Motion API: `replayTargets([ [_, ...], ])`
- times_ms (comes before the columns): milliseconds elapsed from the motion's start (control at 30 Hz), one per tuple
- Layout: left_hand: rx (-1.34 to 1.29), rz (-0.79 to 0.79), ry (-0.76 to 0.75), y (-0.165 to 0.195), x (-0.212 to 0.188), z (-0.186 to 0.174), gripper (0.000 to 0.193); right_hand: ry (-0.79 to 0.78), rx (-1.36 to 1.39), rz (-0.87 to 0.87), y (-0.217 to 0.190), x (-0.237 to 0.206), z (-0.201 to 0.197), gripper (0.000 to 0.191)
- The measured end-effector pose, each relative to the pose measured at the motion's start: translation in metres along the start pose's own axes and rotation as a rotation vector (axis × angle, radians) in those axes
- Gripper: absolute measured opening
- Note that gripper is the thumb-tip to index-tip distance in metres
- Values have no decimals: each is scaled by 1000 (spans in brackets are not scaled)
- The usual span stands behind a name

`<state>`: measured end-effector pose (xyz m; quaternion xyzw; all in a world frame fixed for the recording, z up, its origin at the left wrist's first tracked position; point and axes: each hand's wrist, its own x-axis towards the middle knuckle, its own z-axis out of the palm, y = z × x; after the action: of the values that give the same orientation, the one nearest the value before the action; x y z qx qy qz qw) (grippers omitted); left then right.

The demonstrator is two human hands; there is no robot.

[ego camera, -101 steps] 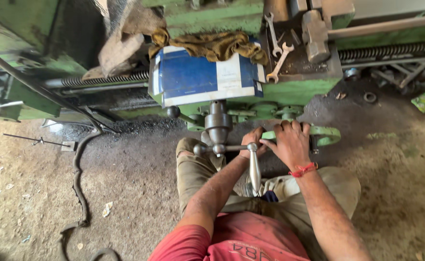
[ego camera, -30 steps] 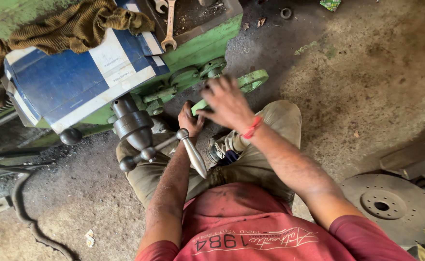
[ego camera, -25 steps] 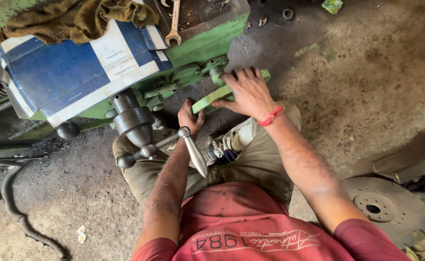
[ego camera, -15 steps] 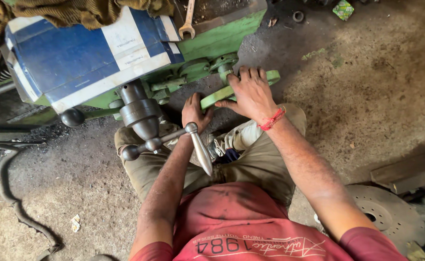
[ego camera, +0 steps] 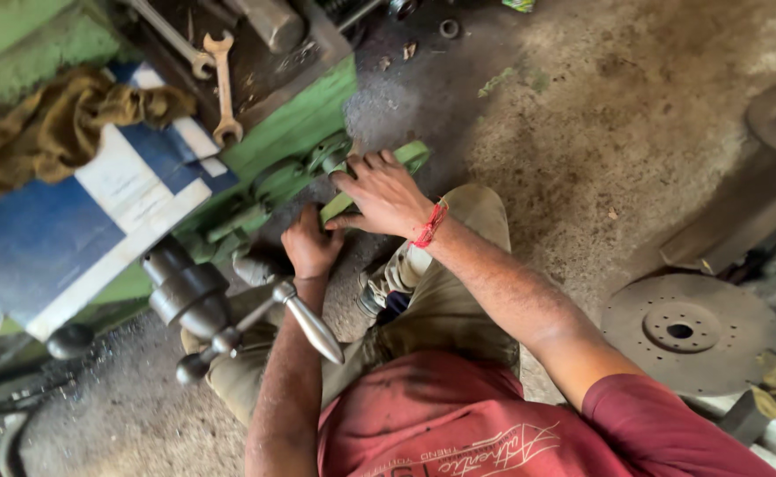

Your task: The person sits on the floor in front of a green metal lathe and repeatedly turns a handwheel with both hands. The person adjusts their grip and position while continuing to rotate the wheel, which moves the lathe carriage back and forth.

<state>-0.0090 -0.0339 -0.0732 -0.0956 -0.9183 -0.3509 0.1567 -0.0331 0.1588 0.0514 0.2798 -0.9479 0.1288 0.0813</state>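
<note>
I crouch beside a green lathe (ego camera: 291,119). My right hand (ego camera: 384,190), with a red thread at the wrist, rests with spread fingers over a green lever (ego camera: 379,181) low on the machine. My left hand (ego camera: 308,247) is curled around a part just beneath the green apron; what it grips is hidden by the fingers. A polished metal crank handle (ego camera: 304,322) on a grey hub (ego camera: 185,291) juts out over my left forearm.
A blue and white cover (ego camera: 61,230) with a brown rag (ego camera: 52,124) lies on the lathe. Two spanners (ego camera: 220,88) sit in the tray above. A round steel flange plate (ego camera: 693,331) lies on the dirt floor at right, beside a dark metal block (ego camera: 741,221).
The camera swung right and nearer. My right hand slid from the handwheel area onto the green lever. My left hand stayed low by the crank handle.
</note>
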Motion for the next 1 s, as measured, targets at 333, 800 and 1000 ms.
replayTargets([
  [333, 12, 51, 74, -10, -6, 9, 35, 75, -54, 114, -10, -4, -3, 88],
  [800, -16, 27, 124, -13, -8, 12, 36, 98, -56, 141, -12, -6, 7, 89],
  [1000, 8, -21, 98, -14, -8, 13, 33, 87, -54, 145, -15, -6, 4, 87],
])
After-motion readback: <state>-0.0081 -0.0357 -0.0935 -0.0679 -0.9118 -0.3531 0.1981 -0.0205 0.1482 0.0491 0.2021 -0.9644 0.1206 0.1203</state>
